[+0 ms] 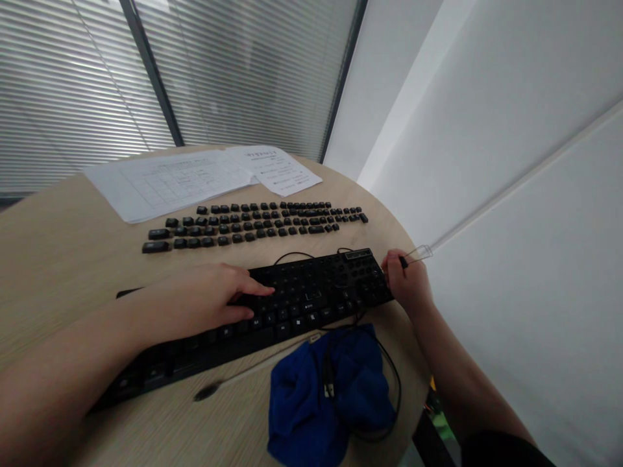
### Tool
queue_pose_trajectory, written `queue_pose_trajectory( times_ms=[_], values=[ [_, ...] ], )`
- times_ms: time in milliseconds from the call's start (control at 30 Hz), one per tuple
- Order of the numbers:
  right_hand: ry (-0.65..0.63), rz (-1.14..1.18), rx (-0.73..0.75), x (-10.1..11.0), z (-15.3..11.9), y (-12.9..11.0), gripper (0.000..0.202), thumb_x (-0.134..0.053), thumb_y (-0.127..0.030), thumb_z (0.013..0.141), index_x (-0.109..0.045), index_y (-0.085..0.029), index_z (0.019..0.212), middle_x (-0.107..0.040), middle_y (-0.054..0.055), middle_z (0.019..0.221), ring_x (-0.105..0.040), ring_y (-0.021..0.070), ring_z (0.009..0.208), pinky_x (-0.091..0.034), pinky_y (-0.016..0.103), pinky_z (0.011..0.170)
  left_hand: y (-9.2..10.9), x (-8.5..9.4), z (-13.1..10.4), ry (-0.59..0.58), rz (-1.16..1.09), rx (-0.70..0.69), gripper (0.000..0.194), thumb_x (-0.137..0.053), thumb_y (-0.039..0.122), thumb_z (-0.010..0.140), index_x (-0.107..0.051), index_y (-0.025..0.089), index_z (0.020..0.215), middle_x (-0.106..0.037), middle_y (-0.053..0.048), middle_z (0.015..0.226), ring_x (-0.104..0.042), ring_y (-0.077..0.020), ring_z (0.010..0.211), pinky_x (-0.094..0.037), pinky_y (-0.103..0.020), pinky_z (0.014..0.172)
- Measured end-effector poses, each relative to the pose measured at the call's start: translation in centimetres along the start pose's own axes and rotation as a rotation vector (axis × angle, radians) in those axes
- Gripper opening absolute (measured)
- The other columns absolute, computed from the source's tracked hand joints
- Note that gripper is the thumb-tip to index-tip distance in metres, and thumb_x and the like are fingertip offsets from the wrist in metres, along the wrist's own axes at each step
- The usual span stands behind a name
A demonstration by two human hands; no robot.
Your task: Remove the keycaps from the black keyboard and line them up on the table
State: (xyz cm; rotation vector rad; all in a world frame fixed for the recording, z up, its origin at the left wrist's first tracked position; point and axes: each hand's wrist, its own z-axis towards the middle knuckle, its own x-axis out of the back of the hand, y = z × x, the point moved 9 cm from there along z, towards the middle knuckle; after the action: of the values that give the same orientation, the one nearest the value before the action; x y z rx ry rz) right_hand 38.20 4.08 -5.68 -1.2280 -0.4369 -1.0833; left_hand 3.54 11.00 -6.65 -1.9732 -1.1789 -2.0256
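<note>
A black keyboard (292, 305) lies aslant on the table, with some keys in place and other spots bare. My left hand (219, 295) rests over it, index finger stretched onto the keys and thumb apart, holding nothing. At the keyboard's right end, my right hand (407, 275) is closed around a wire keycap puller (419, 253), whose thin wire loop points away to the right. Its fingertips are partly hidden near the keyboard's edge. Beyond the keyboard, several loose black keycaps (248, 227) lie in rows.
Printed sheets (180, 178) lie at the back of the wooden table (63, 259). Nearer me is a bunched blue cloth (311, 395), with a USB plug (329, 389) and black cable on it. A thin brush (207, 391) lies beside it. A white wall borders the right.
</note>
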Motion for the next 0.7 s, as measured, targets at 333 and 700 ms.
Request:
queue_pose_trajectory(
  times_ms=[333,700],
  values=[
    [0.126,0.012,0.013,1.1,-0.5,-1.1,0.044,-0.046,-0.054,0.1,-0.061,-0.024,0.072,-0.063,0.004,0.058,-0.059,0.0198,0.055,-0.04,0.03,0.054,-1.1,-0.5,0.1,0.016,-0.007,-0.021,0.049,-0.073,0.034,0.088,-0.073,0.046,0.135,-0.081,-0.003,0.116,-0.075,-0.0266,0.103,-0.054,-0.036,0.086],
    [0.2,0.192,-0.103,1.0,-0.1,0.6,0.052,-0.033,-0.059,0.105,-0.053,-0.026,0.072,-0.055,-0.001,0.05,-0.061,0.0187,0.047,-0.041,0.027,0.043,-0.1,-0.1,0.3,0.019,0.018,0.029,0.049,-0.077,0.03,0.082,-0.077,0.046,0.128,-0.082,-0.004,0.115,-0.077,-0.0287,0.099,-0.055,-0.038,0.086]
  ],
)
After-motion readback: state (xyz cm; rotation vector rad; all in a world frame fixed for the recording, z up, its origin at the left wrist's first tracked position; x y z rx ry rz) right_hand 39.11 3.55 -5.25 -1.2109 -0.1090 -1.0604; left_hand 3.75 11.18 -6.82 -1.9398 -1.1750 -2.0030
